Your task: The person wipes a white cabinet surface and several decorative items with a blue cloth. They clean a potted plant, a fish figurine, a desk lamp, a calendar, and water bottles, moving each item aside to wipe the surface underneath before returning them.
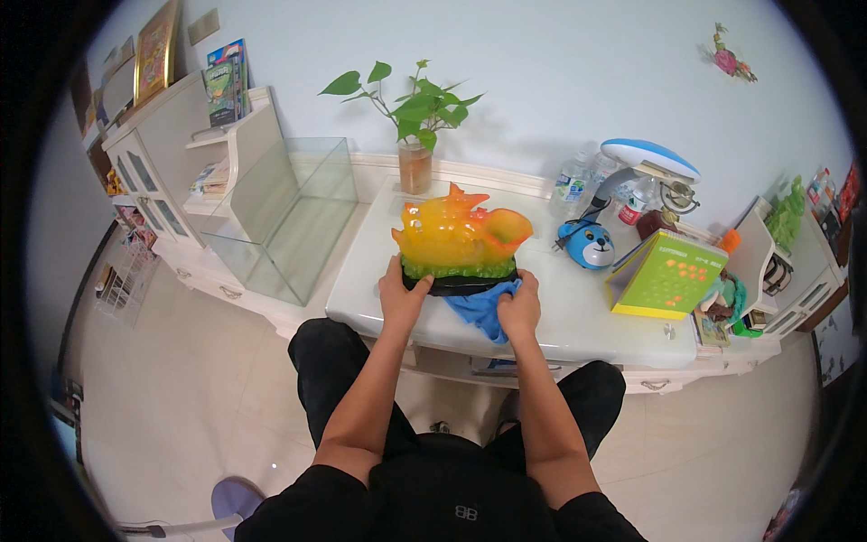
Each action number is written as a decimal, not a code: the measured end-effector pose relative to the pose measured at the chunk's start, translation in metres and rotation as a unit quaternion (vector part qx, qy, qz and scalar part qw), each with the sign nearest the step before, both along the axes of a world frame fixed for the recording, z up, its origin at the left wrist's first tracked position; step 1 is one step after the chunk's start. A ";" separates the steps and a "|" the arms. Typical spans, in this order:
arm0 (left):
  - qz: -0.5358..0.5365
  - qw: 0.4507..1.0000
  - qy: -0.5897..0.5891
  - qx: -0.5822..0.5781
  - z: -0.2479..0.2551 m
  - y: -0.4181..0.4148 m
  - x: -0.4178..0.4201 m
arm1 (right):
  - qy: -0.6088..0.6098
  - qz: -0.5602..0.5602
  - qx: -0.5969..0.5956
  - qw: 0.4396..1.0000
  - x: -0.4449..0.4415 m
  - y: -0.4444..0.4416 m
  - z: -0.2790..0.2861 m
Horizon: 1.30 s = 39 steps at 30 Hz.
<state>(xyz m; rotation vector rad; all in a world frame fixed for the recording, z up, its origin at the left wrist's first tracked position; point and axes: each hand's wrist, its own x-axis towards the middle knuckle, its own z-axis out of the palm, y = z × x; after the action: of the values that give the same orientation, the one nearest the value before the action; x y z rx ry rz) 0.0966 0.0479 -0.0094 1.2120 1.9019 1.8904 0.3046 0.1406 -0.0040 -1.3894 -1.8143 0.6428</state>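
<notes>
A glossy yellow and orange fish-shaped ornament (455,230) with a green band and a black base stands upright before me at the white cabinet top (576,325). My left hand (404,291) grips the left end of its base. At the right end, my right hand (520,308) holds the base together with a blue cloth (477,313). The cloth hangs below the base, bunched under my right fingers. Whether the base rests on the surface or is slightly raised, I cannot tell.
An empty glass tank (284,223) stands to the left. Behind the ornament is a plant in a glass vase (415,168). Plastic bottles (569,186), a blue desk lamp (588,244) with a bear-shaped base and a green desk calendar (667,274) stand to the right.
</notes>
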 end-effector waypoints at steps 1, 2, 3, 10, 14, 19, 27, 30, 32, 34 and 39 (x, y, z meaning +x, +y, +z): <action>0.009 1.000 0.008 -0.014 -0.002 -0.006 -0.001 | -0.002 -0.001 -0.003 1.000 -0.001 -0.003 0.000; 0.007 1.000 0.014 -0.007 -0.005 -0.010 -0.003 | 0.003 0.005 -0.009 1.000 0.000 -0.006 0.000; 0.005 1.000 0.020 0.001 -0.008 -0.012 -0.007 | 0.009 0.012 -0.013 1.000 0.001 -0.008 0.002; -0.039 0.997 -0.060 -0.002 0.011 -0.010 -0.023 | 0.257 -0.011 0.052 0.965 0.010 -0.008 -0.026; -0.162 0.972 -0.165 0.051 0.026 -0.014 -0.027 | 0.465 0.045 -0.117 0.876 0.004 -0.028 0.009; -0.228 0.959 -0.155 0.059 0.039 -0.014 -0.032 | 0.521 0.091 0.030 0.848 -0.034 -0.054 0.086; -0.209 0.957 -0.179 0.087 0.033 -0.005 -0.035 | 0.110 0.122 0.403 0.900 -0.104 -0.049 0.081; -0.212 0.958 -0.175 0.077 0.029 -0.002 -0.040 | 0.061 0.140 0.396 0.905 -0.110 -0.054 0.060; -0.202 0.957 -0.189 0.084 0.025 -0.002 -0.039 | 0.048 0.154 0.400 0.902 -0.111 -0.056 0.053; -0.196 0.959 -0.184 0.088 0.023 -0.002 -0.040 | 0.035 0.165 0.398 0.902 -0.108 -0.056 0.048; -0.198 0.965 -0.151 0.085 0.030 -0.002 -0.039 | 0.003 0.199 0.360 0.911 -0.088 -0.055 0.030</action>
<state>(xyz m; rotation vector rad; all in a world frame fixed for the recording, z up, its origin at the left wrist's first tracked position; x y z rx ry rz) 0.0579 0.0458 0.0209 1.1640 1.2570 1.9093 0.2162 0.0859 0.0264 -0.5293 -2.0496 0.1200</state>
